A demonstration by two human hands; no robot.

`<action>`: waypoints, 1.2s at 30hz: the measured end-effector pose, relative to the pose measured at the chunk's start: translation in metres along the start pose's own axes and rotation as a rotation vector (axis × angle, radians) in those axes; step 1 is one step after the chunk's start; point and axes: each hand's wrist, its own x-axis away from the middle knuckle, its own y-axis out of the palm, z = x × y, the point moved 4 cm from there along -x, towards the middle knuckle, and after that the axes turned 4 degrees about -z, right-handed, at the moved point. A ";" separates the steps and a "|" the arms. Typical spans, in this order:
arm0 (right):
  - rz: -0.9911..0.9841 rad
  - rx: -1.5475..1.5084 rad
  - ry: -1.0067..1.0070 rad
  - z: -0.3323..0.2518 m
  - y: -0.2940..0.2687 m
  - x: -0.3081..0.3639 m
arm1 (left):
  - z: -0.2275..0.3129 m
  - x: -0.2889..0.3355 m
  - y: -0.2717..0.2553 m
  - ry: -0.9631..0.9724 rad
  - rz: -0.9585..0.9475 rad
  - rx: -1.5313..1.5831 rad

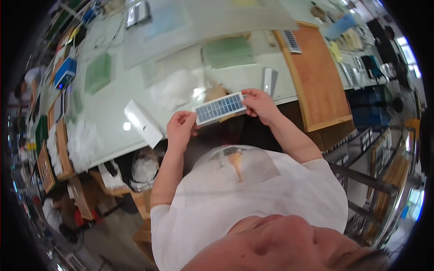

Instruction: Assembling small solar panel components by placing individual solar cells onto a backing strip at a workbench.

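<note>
Between my two hands I hold a small solar panel (219,109), a white-edged strip with dark blue cells and pale lines, slightly raised on its right side. My left hand (181,128) pinches its left end, and my right hand (261,106) grips the right end. The panel is held over the front edge of the table (108,140). Left of it, near my left hand, lies a white angled strip (143,124). Just beyond my right hand is a silver-grey strip (270,81). A brown piece (216,92) shows partly behind the panel.
A wooden board with raised edges (318,77) overhangs the table's front at the right, another small panel (291,41) at its far end. Green sheets (229,52), crumpled white plastic (176,88) and a blue box (65,73) occupy the tabletop. Metal racks (370,176) stand at right.
</note>
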 end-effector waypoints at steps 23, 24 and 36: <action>0.993 0.748 -0.315 -0.089 -0.281 -0.082 | 0.002 0.026 0.017 0.598 0.166 -0.319; 1.054 1.145 -0.339 -0.098 -0.273 -0.076 | 0.004 0.032 0.012 0.646 0.194 -0.283; 0.669 1.150 -0.269 -0.117 -0.256 -0.116 | -0.001 0.038 0.005 0.654 0.209 -0.263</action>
